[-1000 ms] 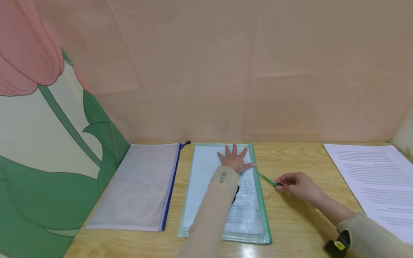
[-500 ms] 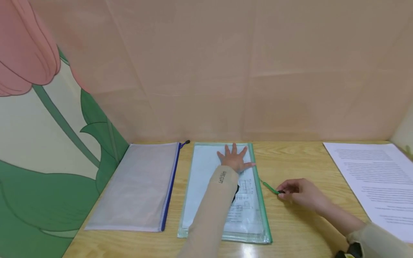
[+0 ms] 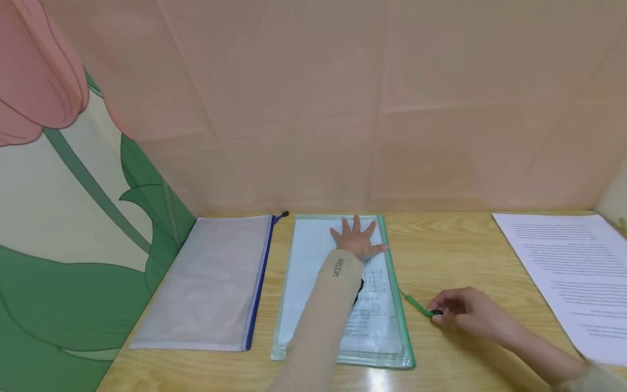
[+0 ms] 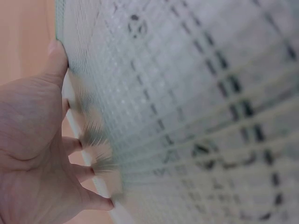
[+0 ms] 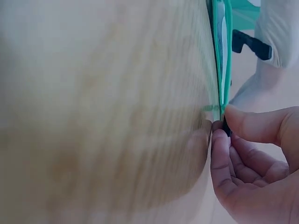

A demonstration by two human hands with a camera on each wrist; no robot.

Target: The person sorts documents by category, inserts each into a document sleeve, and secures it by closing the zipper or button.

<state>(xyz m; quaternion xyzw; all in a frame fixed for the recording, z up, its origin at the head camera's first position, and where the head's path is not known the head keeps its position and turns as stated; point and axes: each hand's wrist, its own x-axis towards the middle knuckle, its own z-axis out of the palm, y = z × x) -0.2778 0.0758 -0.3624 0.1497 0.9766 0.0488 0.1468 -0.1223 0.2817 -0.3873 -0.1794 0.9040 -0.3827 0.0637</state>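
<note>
A clear mesh zipper pouch [image 3: 308, 272] with green edging lies flat mid-table, printed paper showing inside it. My left hand [image 3: 356, 239] presses on its upper part, fingers spread wide; the left wrist view shows the same hand [image 4: 37, 149] against the mesh. Along the pouch's right side runs the green zipper [image 3: 398, 294]. Beside it, my right hand [image 3: 472, 313] pinches the black end of the green zipper pull [image 3: 418, 306] between thumb and fingers. In the right wrist view the black tip [image 5: 227, 127] sits between thumb and forefinger, low over the wood.
Left of the green pouch lies a pale mesh pouch [image 3: 206, 283] with a blue zipper and a dark-tipped pull [image 3: 282, 216]. Printed sheets [image 3: 563, 272] lie at the table's right. A wall covering [image 3: 313, 109] rises behind the wooden table [image 3: 450, 239].
My right hand has drawn the zipper pull toward the table's near edge, along the pouch's right side. My left hand stays spread on the pouch.
</note>
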